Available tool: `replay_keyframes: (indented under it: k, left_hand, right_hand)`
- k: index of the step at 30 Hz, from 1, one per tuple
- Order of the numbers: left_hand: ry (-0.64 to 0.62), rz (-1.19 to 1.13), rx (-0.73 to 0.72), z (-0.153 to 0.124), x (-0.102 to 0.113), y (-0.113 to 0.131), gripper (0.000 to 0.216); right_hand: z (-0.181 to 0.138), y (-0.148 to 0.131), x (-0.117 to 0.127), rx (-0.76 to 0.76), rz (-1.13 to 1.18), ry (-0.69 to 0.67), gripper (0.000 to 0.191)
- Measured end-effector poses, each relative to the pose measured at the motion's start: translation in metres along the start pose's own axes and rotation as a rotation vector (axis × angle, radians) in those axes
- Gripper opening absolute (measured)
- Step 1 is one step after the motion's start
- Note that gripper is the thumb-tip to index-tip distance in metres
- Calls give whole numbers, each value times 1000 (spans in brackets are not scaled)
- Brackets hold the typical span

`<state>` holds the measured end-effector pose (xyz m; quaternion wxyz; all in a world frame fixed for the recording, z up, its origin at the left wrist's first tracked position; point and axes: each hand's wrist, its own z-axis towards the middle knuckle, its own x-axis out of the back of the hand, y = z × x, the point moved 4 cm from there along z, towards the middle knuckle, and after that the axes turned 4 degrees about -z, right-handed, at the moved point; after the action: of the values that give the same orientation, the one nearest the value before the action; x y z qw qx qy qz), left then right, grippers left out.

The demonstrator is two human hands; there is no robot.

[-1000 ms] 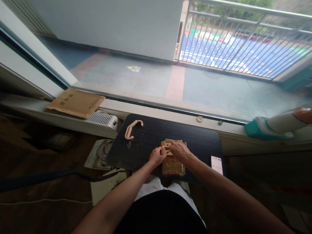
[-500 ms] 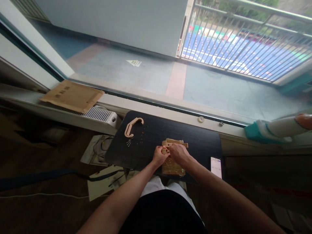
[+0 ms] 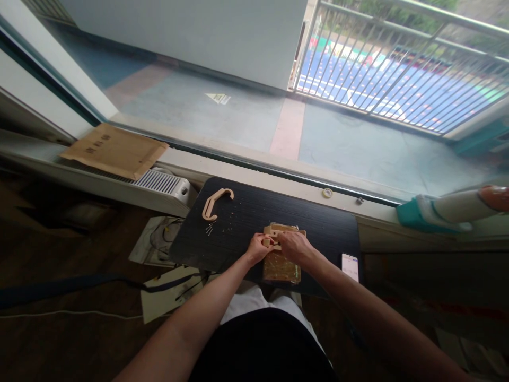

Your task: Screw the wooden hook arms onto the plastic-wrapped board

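Note:
Fingers of my left hand (image 3: 257, 248) are closed on the left end of a pale wooden piece (image 3: 274, 232) with small dark holes. My right hand (image 3: 293, 245) is closed over the same piece from the right; whether a small part sits in its fingertips I cannot make out. Under both hands lies a brown block wrapped in clear film or tape (image 3: 281, 268). A curved wooden piece with hooked ends (image 3: 210, 206) rests at the table's far left. Below it are several screws (image 3: 209, 228), with small crumbs scattered nearby.
The black table (image 3: 246, 212) stands against a window sill. A phone (image 3: 350, 267) lies at its right edge. On the sill are a tape roll (image 3: 327, 193) and a small grey object (image 3: 360, 201). A brown envelope (image 3: 115, 151) covers part of the radiator (image 3: 163, 183) at left.
My right hand's fingers have shifted slightly on the wooden piece, uncovering more of its holes near the left end. The whole view has tilted a little.

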<state>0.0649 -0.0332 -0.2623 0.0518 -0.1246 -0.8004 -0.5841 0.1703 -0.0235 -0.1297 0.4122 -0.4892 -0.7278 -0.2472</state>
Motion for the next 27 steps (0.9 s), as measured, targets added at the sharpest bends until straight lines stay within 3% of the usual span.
replay_keyframes:
  k: [5,8,12,16,21,27]
  left_hand:
    - [-29,31,28,-12,7,4,38]
    - [24,230,-58,-24,17,15,47]
    - [71,602,-285,-35,27,40,41]
    - [-5,756,-487,-35,24,56,36]
    - [-99,776,-454,-23,14,56,26]
    - [-92,797,-416,-14,4,53,6]
  right_hand:
    - [-3,2,-2,-30,-11,25,19]
    - [-3,2,-2,-27,-33,28,19]
    - [-2,3,0,-16,-48,23,21]
    - [-3,3,4,-13,-13,31,21]
    - [-4,3,5,-16,-10,42,21]
    - [-4,4,2,-22,-19,27,18]
